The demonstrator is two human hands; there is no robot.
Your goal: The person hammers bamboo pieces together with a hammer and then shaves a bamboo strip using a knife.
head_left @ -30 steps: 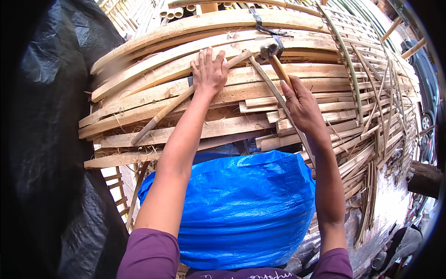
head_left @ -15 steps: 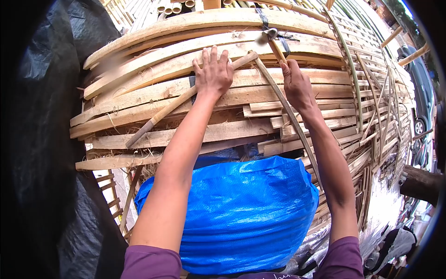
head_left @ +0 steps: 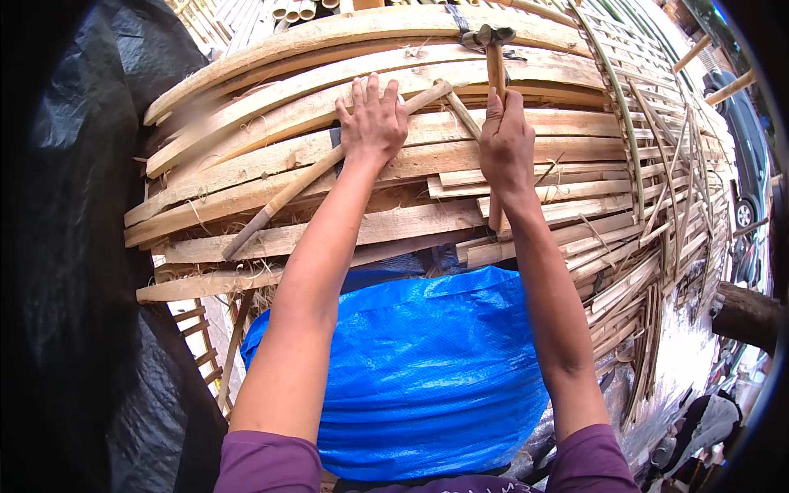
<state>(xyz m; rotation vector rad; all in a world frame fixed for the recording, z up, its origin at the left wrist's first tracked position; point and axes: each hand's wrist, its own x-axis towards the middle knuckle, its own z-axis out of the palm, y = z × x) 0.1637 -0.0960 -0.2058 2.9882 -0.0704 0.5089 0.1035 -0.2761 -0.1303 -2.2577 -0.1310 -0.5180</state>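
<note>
My left hand (head_left: pixel 374 123) lies with fingers spread over a round wooden stick (head_left: pixel 296 191) and the long timber boards (head_left: pixel 448 167) beneath it. The stick runs diagonally, from lower left up to the right of that hand. Its upper end meets a thin, darker strip (head_left: pixel 465 116), whose lower part my right arm hides. My right hand (head_left: pixel 506 148) is closed round the wooden handle of a hammer (head_left: pixel 496 66). The hammer stands upright in view, its metal head at the top, over the boards near a black tie.
A blue tarp sheet (head_left: pixel 427 370) covers the area in front of me. Black plastic sheeting (head_left: pixel 90 246) hangs at the left. Split bamboo strips (head_left: pixel 608 209) and a lattice lie at the right, with a thick log end (head_left: pixel 744 316) and a car (head_left: pixel 744 156) beyond.
The hammer has swung from leaning left to upright, and its head is higher in view. My right hand has moved up and a little left. My left hand has stayed on the stick.
</note>
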